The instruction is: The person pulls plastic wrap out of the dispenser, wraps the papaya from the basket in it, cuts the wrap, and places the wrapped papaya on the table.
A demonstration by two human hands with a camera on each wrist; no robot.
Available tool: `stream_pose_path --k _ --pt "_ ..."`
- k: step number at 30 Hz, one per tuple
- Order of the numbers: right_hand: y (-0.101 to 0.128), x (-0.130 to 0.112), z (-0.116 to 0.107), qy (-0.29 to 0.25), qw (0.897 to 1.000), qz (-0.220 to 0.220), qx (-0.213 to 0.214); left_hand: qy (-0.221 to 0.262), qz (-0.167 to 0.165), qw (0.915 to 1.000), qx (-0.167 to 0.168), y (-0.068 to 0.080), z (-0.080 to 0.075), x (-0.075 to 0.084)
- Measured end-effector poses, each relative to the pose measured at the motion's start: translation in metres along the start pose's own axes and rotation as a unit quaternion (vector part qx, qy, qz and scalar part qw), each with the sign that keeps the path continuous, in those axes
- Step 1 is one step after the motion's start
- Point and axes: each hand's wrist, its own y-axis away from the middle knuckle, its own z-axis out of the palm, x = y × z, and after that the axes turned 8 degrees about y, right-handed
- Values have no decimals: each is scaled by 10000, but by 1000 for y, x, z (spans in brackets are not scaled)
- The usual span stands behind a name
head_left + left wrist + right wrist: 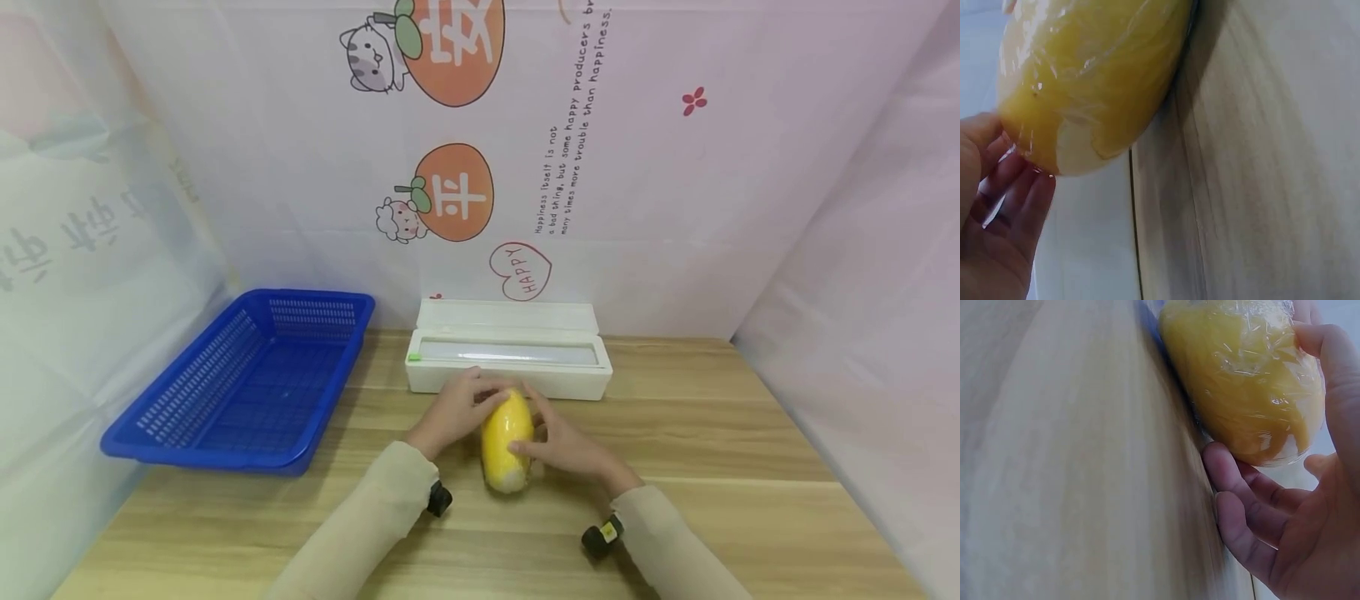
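Note:
A yellow oblong fruit [507, 437] in clear plastic wrap lies lengthwise on the table, with a pale patch at its near end. My left hand [459, 410] holds its far end, thumb on the wrap and fingers curled round the tip. From the other side, my right hand [564, 446] grips it with the thumb on top and fingers along its right flank. The left wrist view shows the wrapped fruit [1097, 75] with smooth, shiny film and a pale tip beside the fingers. Creased film covers the fruit [1241, 381] in the right wrist view.
Just behind the hands stands a white cling film dispenser [510, 382], its lid raised, with a green slider [414, 357] at the left. A blue plastic basket [318, 417] sits to the left on the wooden table [720, 467]. A printed cloth [637, 275] hangs behind.

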Motion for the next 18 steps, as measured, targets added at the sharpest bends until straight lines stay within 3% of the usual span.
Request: stream_pose_path --k 10,18 --pt "1 1 0 52 9999 89 12 -511 153 9984 174 3 2 6" --pt "0 1 1 82 9998 198 58 -788 457 9949 422 4 6 5"
